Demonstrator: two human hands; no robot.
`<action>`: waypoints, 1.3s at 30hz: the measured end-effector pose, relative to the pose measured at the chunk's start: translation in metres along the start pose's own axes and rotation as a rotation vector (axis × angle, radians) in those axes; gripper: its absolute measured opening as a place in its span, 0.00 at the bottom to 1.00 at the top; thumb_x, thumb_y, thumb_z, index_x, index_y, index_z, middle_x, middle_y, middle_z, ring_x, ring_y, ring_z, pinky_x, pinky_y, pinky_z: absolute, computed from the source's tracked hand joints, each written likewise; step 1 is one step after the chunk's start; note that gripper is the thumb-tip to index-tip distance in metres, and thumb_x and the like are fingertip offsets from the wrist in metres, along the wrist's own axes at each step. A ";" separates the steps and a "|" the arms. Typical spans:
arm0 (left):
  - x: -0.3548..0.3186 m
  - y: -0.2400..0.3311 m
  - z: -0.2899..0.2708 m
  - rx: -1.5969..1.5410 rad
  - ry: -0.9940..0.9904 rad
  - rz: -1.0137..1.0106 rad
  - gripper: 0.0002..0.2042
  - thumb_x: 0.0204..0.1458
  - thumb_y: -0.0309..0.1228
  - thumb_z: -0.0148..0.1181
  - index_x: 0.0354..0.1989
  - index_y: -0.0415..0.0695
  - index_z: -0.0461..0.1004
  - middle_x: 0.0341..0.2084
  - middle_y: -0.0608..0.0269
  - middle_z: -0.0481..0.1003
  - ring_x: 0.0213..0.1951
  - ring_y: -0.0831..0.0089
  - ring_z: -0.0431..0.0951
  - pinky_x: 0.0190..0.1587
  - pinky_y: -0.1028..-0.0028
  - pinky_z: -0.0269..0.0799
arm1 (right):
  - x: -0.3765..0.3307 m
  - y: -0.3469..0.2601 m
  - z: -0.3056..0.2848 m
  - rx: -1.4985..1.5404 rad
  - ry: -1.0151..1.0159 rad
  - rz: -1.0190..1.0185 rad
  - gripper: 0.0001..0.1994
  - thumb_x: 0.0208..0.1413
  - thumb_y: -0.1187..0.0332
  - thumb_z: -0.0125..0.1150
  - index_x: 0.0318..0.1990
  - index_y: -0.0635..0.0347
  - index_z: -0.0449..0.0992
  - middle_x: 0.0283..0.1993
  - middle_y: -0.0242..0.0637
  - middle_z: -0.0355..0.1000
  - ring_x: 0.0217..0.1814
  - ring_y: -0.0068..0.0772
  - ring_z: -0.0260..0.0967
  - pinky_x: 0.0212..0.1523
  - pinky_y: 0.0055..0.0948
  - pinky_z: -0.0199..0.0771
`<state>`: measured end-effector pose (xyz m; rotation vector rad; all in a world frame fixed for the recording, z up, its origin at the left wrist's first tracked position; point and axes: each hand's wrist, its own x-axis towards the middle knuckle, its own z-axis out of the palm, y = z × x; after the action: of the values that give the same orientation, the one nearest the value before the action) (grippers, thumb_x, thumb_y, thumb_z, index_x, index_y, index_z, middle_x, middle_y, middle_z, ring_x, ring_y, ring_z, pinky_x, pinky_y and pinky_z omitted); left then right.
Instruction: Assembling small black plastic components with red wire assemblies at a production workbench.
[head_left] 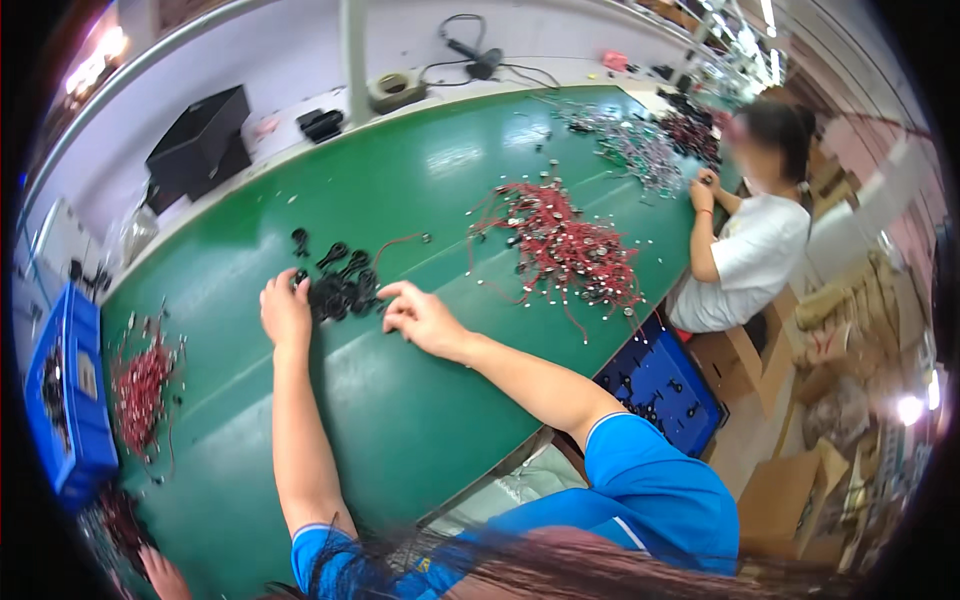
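Observation:
On the green table lies a small heap of black ring-shaped parts with short wires. My left hand rests at the heap's left edge, fingers curled onto the parts. My right hand sits at the heap's right edge, fingertips touching the nearest black parts. Whether either hand has a part pinched is not clear. A thin red wire runs out from the heap toward the back.
A large tangle of red wires lies right of the heap, a smaller red bundle at the left. Blue crates stand at the left and under the table's right edge. A co-worker sits at the far right. A black box stands behind.

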<state>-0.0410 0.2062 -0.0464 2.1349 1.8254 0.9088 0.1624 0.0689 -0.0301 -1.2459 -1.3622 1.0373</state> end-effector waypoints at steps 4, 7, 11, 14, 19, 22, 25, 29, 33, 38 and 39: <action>0.001 0.006 -0.007 -0.057 -0.067 -0.004 0.13 0.53 0.36 0.58 0.45 0.47 0.75 0.31 0.60 0.73 0.35 0.64 0.73 0.40 0.67 0.70 | 0.003 0.001 -0.010 0.028 -0.025 0.012 0.10 0.56 0.76 0.51 0.46 0.61 0.68 0.29 0.33 0.73 0.28 0.22 0.69 0.31 0.21 0.67; 0.004 -0.003 -0.015 -0.210 -0.211 -0.167 0.13 0.54 0.35 0.58 0.47 0.47 0.74 0.26 0.63 0.72 0.28 0.69 0.72 0.35 0.71 0.69 | 0.007 0.009 -0.013 -0.015 -0.121 -0.054 0.08 0.57 0.76 0.52 0.44 0.61 0.68 0.31 0.33 0.73 0.26 0.21 0.66 0.30 0.19 0.66; 0.005 -0.022 -0.022 -0.279 -0.016 -0.153 0.13 0.55 0.33 0.57 0.48 0.46 0.74 0.23 0.65 0.71 0.24 0.73 0.69 0.32 0.74 0.67 | 0.006 0.005 -0.014 0.022 -0.136 -0.047 0.06 0.57 0.73 0.53 0.41 0.61 0.69 0.30 0.35 0.74 0.26 0.25 0.68 0.31 0.23 0.68; -0.002 -0.026 -0.023 -0.319 0.091 -0.089 0.13 0.55 0.32 0.57 0.49 0.46 0.73 0.22 0.66 0.71 0.23 0.74 0.68 0.30 0.75 0.66 | 0.001 0.001 -0.016 -0.117 -0.124 -0.084 0.06 0.57 0.71 0.55 0.39 0.61 0.69 0.29 0.36 0.74 0.27 0.28 0.69 0.31 0.26 0.69; -0.023 -0.002 -0.042 -0.379 0.217 0.100 0.12 0.55 0.30 0.57 0.47 0.46 0.73 0.23 0.67 0.71 0.23 0.75 0.67 0.29 0.75 0.65 | -0.001 -0.005 -0.018 -0.614 -0.098 -0.175 0.11 0.55 0.63 0.59 0.37 0.61 0.70 0.27 0.40 0.74 0.27 0.38 0.71 0.32 0.33 0.70; -0.065 0.047 -0.057 -0.341 0.169 0.169 0.11 0.53 0.29 0.58 0.45 0.46 0.72 0.25 0.65 0.71 0.24 0.72 0.67 0.31 0.73 0.65 | -0.005 -0.001 -0.025 -0.661 -0.150 -0.143 0.14 0.53 0.58 0.60 0.34 0.61 0.70 0.25 0.41 0.75 0.27 0.44 0.72 0.32 0.37 0.70; -0.096 0.044 -0.054 0.094 0.142 0.575 0.13 0.48 0.27 0.60 0.44 0.47 0.72 0.28 0.62 0.70 0.30 0.65 0.69 0.37 0.70 0.65 | -0.012 0.000 -0.030 -0.865 -0.119 -0.130 0.14 0.52 0.58 0.61 0.32 0.60 0.70 0.26 0.41 0.75 0.27 0.45 0.72 0.31 0.38 0.69; -0.118 0.044 -0.059 0.395 -0.056 0.499 0.15 0.45 0.27 0.62 0.44 0.47 0.72 0.31 0.60 0.69 0.36 0.59 0.68 0.41 0.66 0.64 | -0.019 0.002 -0.027 -1.056 -0.090 -0.136 0.14 0.51 0.58 0.61 0.30 0.59 0.70 0.27 0.41 0.76 0.26 0.47 0.72 0.30 0.39 0.69; -0.118 0.047 -0.065 0.415 -0.132 0.404 0.17 0.43 0.27 0.63 0.45 0.46 0.72 0.32 0.60 0.69 0.38 0.58 0.67 0.43 0.67 0.64 | -0.020 0.000 -0.024 -1.022 -0.051 -0.205 0.13 0.52 0.58 0.61 0.29 0.59 0.70 0.27 0.40 0.76 0.26 0.48 0.73 0.30 0.39 0.70; -0.122 0.043 -0.063 0.298 -0.005 0.491 0.18 0.44 0.23 0.63 0.46 0.42 0.72 0.33 0.60 0.70 0.34 0.63 0.68 0.41 0.70 0.66 | -0.020 -0.001 -0.019 -0.974 -0.018 -0.281 0.11 0.53 0.60 0.60 0.30 0.58 0.72 0.27 0.41 0.76 0.26 0.49 0.72 0.30 0.38 0.70; -0.125 0.051 -0.071 0.154 -0.082 0.417 0.18 0.45 0.22 0.62 0.47 0.41 0.71 0.33 0.59 0.70 0.33 0.65 0.69 0.40 0.71 0.67 | -0.020 -0.001 -0.019 -0.921 -0.022 -0.279 0.10 0.53 0.61 0.59 0.31 0.58 0.73 0.27 0.41 0.76 0.26 0.49 0.72 0.30 0.38 0.70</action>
<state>-0.0453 0.0594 -0.0051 2.6678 1.4786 0.7607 0.1813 0.0485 -0.0284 -1.6048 -2.0612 0.1893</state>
